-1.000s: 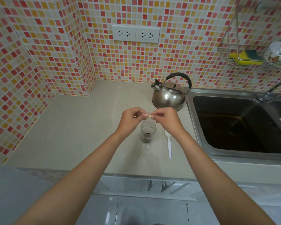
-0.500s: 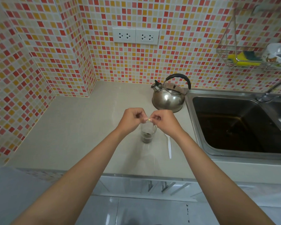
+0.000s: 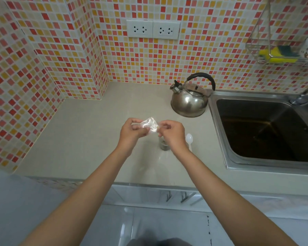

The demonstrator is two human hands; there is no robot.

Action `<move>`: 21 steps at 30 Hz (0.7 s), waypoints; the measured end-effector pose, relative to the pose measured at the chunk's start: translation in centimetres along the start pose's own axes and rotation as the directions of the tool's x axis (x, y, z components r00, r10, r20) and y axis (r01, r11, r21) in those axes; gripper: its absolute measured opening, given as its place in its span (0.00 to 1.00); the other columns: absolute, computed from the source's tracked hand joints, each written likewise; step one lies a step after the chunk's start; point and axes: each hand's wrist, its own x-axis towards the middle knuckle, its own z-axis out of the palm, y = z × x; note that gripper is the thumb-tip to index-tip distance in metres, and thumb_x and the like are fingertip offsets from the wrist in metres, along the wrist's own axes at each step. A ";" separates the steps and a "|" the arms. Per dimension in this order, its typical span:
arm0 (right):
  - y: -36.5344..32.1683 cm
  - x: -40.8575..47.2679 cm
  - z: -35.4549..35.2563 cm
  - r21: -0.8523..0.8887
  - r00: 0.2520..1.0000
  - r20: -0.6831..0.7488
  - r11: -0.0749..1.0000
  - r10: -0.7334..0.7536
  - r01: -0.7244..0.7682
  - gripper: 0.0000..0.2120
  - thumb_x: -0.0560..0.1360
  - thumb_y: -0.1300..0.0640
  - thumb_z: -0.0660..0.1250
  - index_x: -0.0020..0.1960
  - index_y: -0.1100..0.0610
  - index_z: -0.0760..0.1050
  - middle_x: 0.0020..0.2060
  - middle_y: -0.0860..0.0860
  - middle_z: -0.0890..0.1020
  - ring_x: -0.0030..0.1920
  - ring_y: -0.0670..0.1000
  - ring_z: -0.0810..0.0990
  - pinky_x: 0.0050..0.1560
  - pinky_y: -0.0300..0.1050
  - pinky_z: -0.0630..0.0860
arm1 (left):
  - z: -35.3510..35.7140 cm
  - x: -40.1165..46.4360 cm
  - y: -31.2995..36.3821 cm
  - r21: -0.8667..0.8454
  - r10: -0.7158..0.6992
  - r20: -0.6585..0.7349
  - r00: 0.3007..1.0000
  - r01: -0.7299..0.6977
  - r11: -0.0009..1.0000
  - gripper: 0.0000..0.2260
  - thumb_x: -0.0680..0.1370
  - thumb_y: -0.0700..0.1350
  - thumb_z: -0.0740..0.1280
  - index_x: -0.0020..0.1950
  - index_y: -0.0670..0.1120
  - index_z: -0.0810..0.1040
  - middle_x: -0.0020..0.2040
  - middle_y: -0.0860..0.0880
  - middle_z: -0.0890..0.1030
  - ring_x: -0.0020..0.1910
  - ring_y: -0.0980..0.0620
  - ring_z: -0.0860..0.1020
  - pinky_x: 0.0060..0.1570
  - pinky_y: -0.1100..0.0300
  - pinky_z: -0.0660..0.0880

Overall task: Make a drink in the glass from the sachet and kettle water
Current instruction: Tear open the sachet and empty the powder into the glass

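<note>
A small clear shiny sachet (image 3: 149,125) is held up between my two hands above the counter. My left hand (image 3: 131,132) pinches its left side and my right hand (image 3: 172,134) pinches its right edge. Under my right hand stands the glass (image 3: 163,146) with dark powder at the bottom, mostly hidden by the hand. A white plastic spoon (image 3: 189,140) lies on the counter just right of the glass. The steel kettle (image 3: 189,102) with a black handle stands further back, beside the sink.
A steel sink (image 3: 219,132) fills the right side, with a tap (image 3: 302,96) at its back corner. A wire rack (image 3: 267,59) with a yellow sponge hangs on the tiled wall. The beige counter (image 3: 78,139) runs left to a tiled corner.
The sachet, hidden between my fingertips before, now shows spread out between both hands. My hands have shifted slightly left and up from over the glass. The spoon's bowl is now uncovered.
</note>
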 end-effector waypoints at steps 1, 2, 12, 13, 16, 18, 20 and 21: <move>0.2 -0.3 0.9 -0.002 1.000 -0.018 1.000 -0.007 0.007 0.09 0.70 0.70 0.66 0.41 0.56 0.76 0.29 0.53 0.79 0.28 0.48 0.78 0.29 0.34 0.71 | -0.7 0.1 -0.1 -0.004 -0.003 -0.042 0.999 0.003 1.000 0.14 0.70 0.32 0.73 0.45 0.46 0.72 0.32 0.50 0.80 0.35 0.48 0.81 0.48 0.55 0.80; 0.5 -0.6 1.8 -0.022 0.999 -0.031 1.000 -0.018 0.017 0.10 0.70 0.70 0.65 0.43 0.55 0.72 0.31 0.56 0.79 0.29 0.51 0.79 0.30 0.36 0.73 | -1.4 0.2 -0.3 0.010 -0.003 -0.081 0.997 0.004 1.000 0.15 0.70 0.32 0.73 0.44 0.47 0.71 0.32 0.49 0.80 0.35 0.48 0.81 0.49 0.54 0.79; 6.7 -0.5 7.9 -0.407 0.990 0.144 0.911 -0.013 0.071 0.13 0.75 0.67 0.58 0.54 0.61 0.79 0.48 0.58 0.83 0.49 0.56 0.81 0.49 0.46 0.77 | -4.9 2.7 -4.4 0.481 0.016 -0.088 0.996 0.029 0.876 0.07 0.69 0.32 0.73 0.42 0.43 0.82 0.39 0.47 0.82 0.39 0.51 0.79 0.41 0.71 0.75; 7.2 -0.2 8.1 -0.445 0.986 0.165 0.893 0.007 0.068 0.14 0.75 0.67 0.57 0.55 0.62 0.78 0.51 0.59 0.83 0.52 0.57 0.80 0.52 0.46 0.77 | -4.9 3.0 -5.0 0.519 0.012 -0.076 0.997 0.030 0.854 0.06 0.70 0.32 0.73 0.44 0.42 0.83 0.41 0.46 0.83 0.41 0.51 0.80 0.43 0.69 0.75; 8.5 0.6 8.5 -0.551 0.973 0.227 0.829 0.033 0.100 0.17 0.76 0.67 0.57 0.61 0.62 0.77 0.58 0.59 0.80 0.58 0.58 0.78 0.57 0.44 0.73 | -4.7 3.5 -6.5 0.611 0.001 -0.062 0.998 0.037 0.791 0.07 0.70 0.33 0.73 0.48 0.38 0.84 0.46 0.42 0.84 0.43 0.49 0.81 0.49 0.61 0.76; 9.1 0.9 8.6 -0.599 0.965 0.259 0.790 0.038 0.130 0.17 0.76 0.67 0.57 0.62 0.62 0.76 0.60 0.59 0.79 0.60 0.59 0.78 0.57 0.45 0.73 | -4.7 3.7 -7.2 0.659 0.012 -0.046 0.999 0.021 0.752 0.08 0.71 0.33 0.72 0.49 0.37 0.84 0.48 0.41 0.83 0.46 0.47 0.82 0.50 0.60 0.76; 9.7 1.0 8.8 -0.647 0.959 0.281 0.744 0.031 0.165 0.15 0.76 0.68 0.57 0.58 0.63 0.76 0.57 0.60 0.79 0.56 0.61 0.79 0.51 0.46 0.74 | -4.7 3.6 -7.7 0.702 0.040 -0.016 0.999 -0.017 0.712 0.07 0.72 0.34 0.71 0.50 0.37 0.83 0.49 0.41 0.82 0.48 0.46 0.81 0.52 0.58 0.76; 9.8 1.0 8.8 -0.676 0.956 0.291 0.713 0.028 0.185 0.13 0.75 0.68 0.57 0.55 0.63 0.76 0.54 0.61 0.79 0.53 0.61 0.79 0.46 0.45 0.72 | -4.8 3.6 -8.0 0.724 0.057 0.001 0.998 -0.040 0.688 0.07 0.73 0.33 0.70 0.50 0.37 0.83 0.49 0.41 0.82 0.49 0.45 0.81 0.52 0.56 0.76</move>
